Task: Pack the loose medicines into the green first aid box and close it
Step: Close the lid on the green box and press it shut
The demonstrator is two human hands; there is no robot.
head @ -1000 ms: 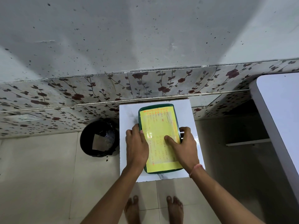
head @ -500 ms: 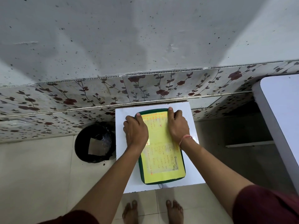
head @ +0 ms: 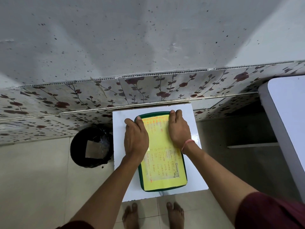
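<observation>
Two bare hands press flat on the lid of a green first aid box (head: pixel 162 184), which lies lengthwise in the middle of a small white table (head: pixel 121 162) set against the wall. In the head view, the left hand (head: pixel 136 139) lies palm down over the box's far left corner, fingers spread and reaching past the rim, clasping nothing; the right hand (head: pixel 179 129) lies flat near the far right corner, its fingertips hooked over the far edge. The lid, bearing a yellow handwritten sheet (head: pixel 163 171), appears down, and no loose medicines show on the table, so the packing looks done and only the final snap or latch seems left; whether it has caught cannot be told. A black bin (head: pixel 90 146) stands on the floor beside the table's left edge, and a second white table (head: pixel 287 123) sits well apart to the right; nothing blocks the hands.
</observation>
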